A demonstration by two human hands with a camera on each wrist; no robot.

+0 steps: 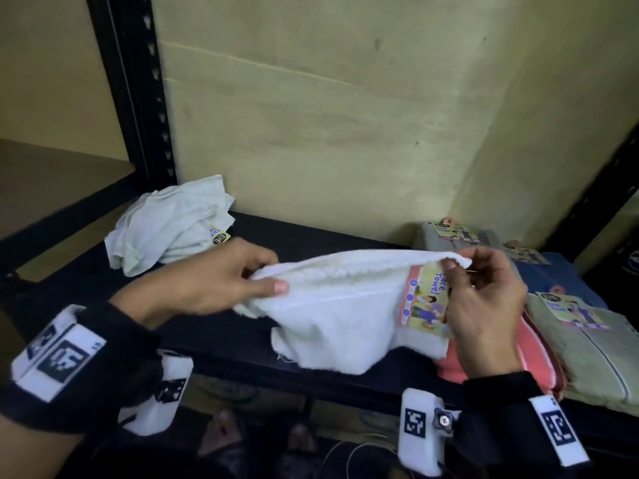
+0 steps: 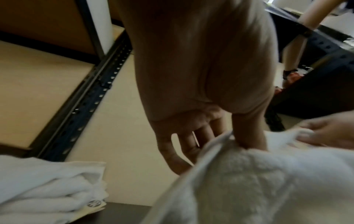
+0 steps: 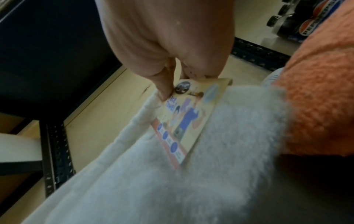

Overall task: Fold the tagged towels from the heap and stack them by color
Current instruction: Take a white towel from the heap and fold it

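Both hands hold a white towel (image 1: 345, 305) up above the dark shelf (image 1: 221, 326), stretched between them at the centre of the head view. The left hand (image 1: 221, 278) comes in from 8 o'clock, palm turned inward, its thumb on the near side and its fingers behind, pinching the towel's left top corner; in the left wrist view the fingers (image 2: 184, 144) disappear behind the cloth. The right hand (image 1: 484, 299) rises from 5 o'clock with the wrist bent, thumb and forefinger nipping the right top corner just above the printed paper tag (image 1: 425, 299), the other fingers loosely curled. The towel's top edge runs nearly level between the two grips while the rest hangs down, its lower edge draping onto a folded orange towel (image 1: 453, 364). A crumpled heap of white towels (image 1: 166, 229) lies at 10 o'clock against the wall. At 3 o'clock sit folded stacks: green (image 1: 587, 350) nearest, blue (image 1: 553, 281) behind it, and grey (image 1: 428, 236) at the back.
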